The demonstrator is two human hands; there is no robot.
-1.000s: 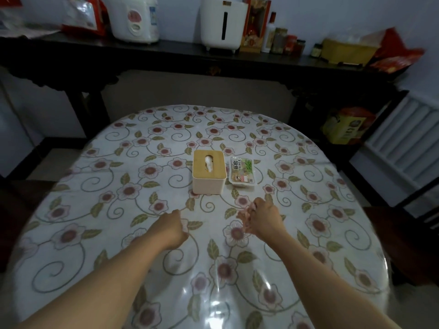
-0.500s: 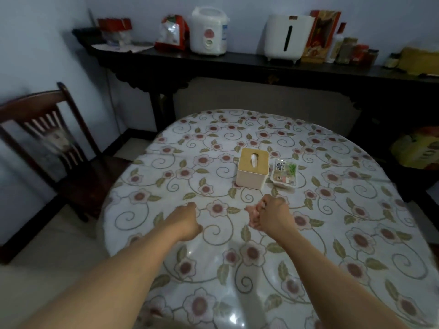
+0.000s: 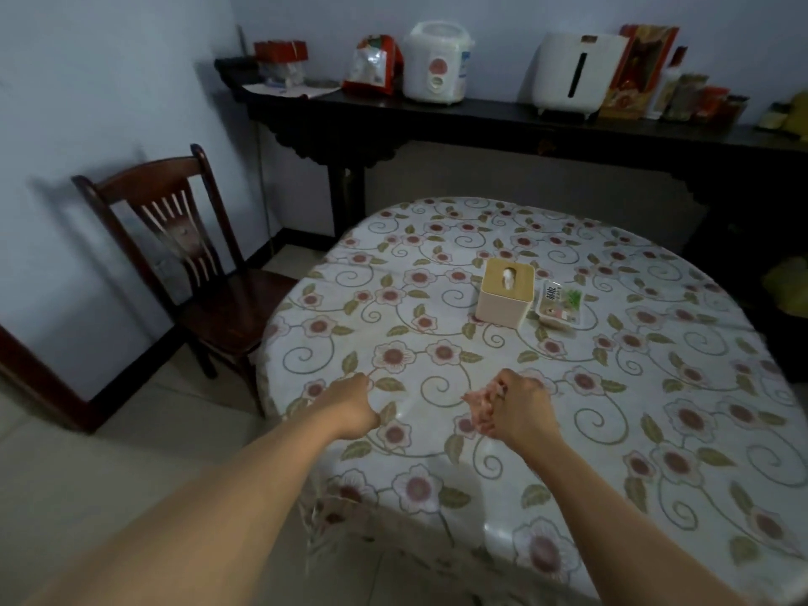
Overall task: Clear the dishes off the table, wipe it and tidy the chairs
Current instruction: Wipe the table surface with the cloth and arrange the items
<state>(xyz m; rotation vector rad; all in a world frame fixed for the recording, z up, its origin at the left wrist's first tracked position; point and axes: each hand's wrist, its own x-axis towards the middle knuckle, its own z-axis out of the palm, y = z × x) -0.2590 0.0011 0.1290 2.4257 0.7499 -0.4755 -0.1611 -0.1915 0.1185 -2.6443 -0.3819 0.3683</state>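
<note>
From the head view, a round bench (image 3: 656, 430) under a flowered cloth carries a tissue box (image 3: 506, 292) near its middle, with a small sealed food tray (image 3: 561, 304) just beside the box on its right. Nearer the person than the box, the left hand (image 3: 350, 406) hovers with fingers curled under, holding nothing I can see. The right hand (image 3: 518, 408), also nearer than the box, has its fingers curled loosely; whether they pinch anything, I cannot tell. A dark wooden chair (image 3: 192, 273) stands well left of the box, against the wall.
</note>
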